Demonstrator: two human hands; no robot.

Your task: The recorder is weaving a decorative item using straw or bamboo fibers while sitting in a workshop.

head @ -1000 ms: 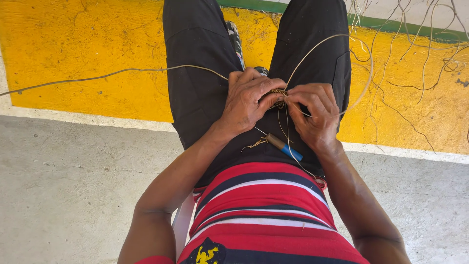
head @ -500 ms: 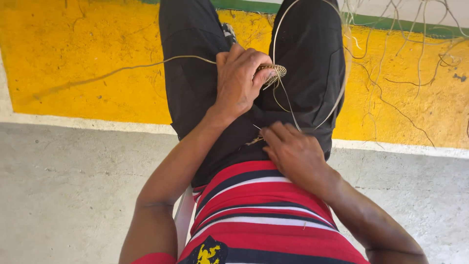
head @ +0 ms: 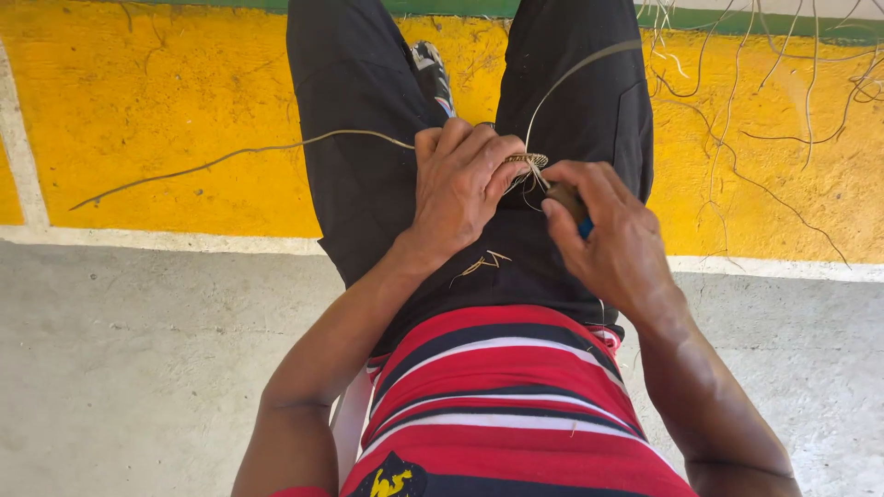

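Left hand (head: 460, 189) pinches a small woven fibre coil (head: 527, 161) over the lap; right hand (head: 608, 235) grips a dark-handled tool (head: 569, 201) touching it

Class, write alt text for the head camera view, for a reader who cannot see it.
Seen from above, a seated person's left hand pinches a small coil of woven straw over their lap, while the right hand holds a small tool against it. Long loose fibre strands trail across black trousers and the yellow-painted floor.
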